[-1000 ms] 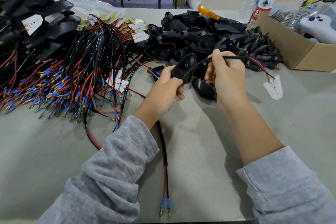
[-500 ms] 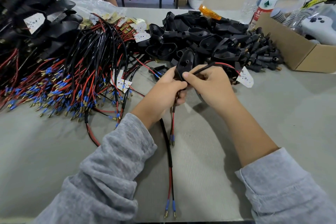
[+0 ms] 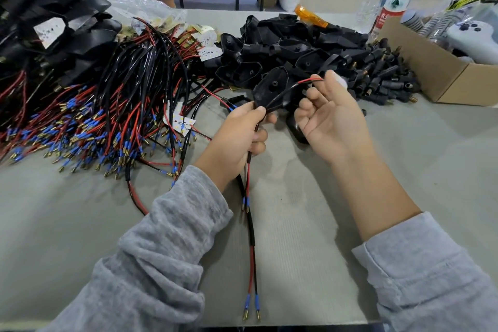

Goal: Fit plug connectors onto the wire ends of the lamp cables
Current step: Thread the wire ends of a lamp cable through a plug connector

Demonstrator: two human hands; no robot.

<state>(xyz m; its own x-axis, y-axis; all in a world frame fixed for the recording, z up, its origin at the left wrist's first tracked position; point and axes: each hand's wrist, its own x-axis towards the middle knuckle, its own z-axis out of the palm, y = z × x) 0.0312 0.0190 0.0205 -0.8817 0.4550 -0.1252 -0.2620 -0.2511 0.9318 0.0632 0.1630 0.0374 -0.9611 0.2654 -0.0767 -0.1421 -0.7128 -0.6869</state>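
Head view, left hand point(image 3: 237, 140) gripping cable point(image 3: 249, 170), right hand point(image 3: 334, 118) pinching wire.

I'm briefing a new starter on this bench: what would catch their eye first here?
First, the big tangle of red and black cables with blue-sleeved ends, spread across the table's left side. Next, the heap of black plug housings at the back centre. In the middle, the left hand pinches a cable and a black housing, while the right hand holds the cable's red end.
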